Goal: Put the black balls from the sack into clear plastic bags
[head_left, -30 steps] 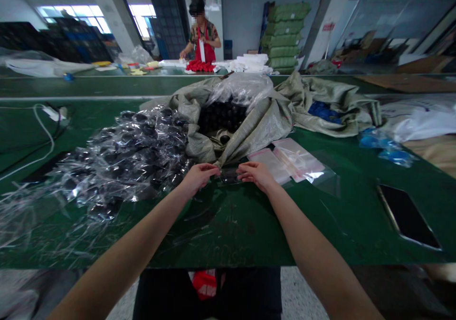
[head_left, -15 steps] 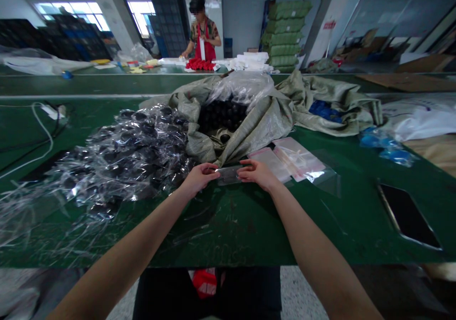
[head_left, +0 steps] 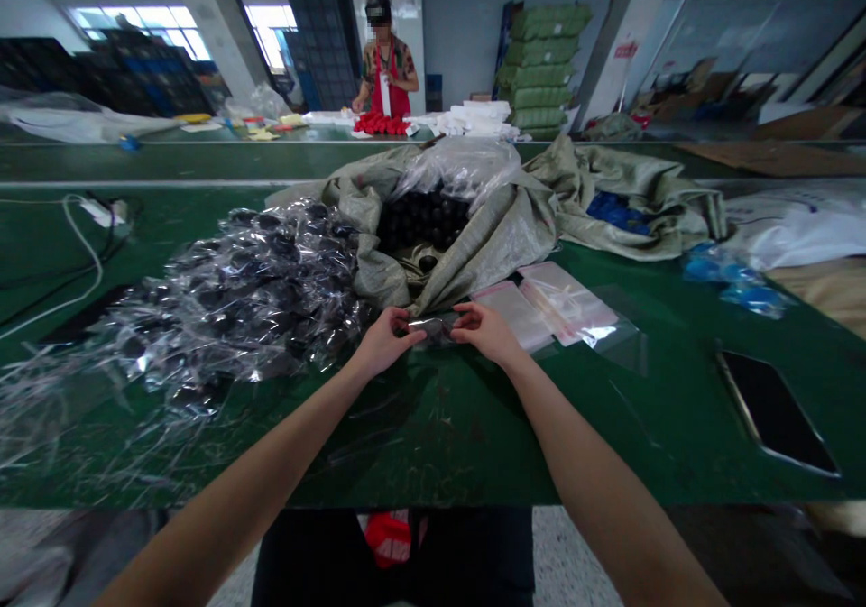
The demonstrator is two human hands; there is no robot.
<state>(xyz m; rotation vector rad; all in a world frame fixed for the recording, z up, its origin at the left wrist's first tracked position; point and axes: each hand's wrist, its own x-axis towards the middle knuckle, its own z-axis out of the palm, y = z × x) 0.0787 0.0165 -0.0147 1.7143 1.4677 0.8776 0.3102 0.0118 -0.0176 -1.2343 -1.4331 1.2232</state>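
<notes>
Between my two hands is a clear plastic bag (head_left: 433,329), held just above the green table; something dark shows inside it. My left hand (head_left: 387,341) pinches the bag's left end between thumb and fingers. At its right end my right hand (head_left: 488,329) grips the plastic the same way. Right behind the bag lies an open woven sack (head_left: 493,255) full of black balls (head_left: 429,217). Flat clear bags (head_left: 518,311) with pinkish edges lie beside my right hand. To the left of my left hand is a heap of black balls wrapped in clear plastic (head_left: 250,291).
A phone (head_left: 778,409) lies at the right of the green table (head_left: 460,445). A second sack (head_left: 683,206) with blue items and blue wrapped pieces (head_left: 737,278) are behind it. A cable (head_left: 95,264) runs at far left. Across the tables stands a person (head_left: 389,70) by red items.
My left hand has shifted slightly to the right and turned, its thumb now further over the bag. The bag looks shorter and more bunched between my hands.
</notes>
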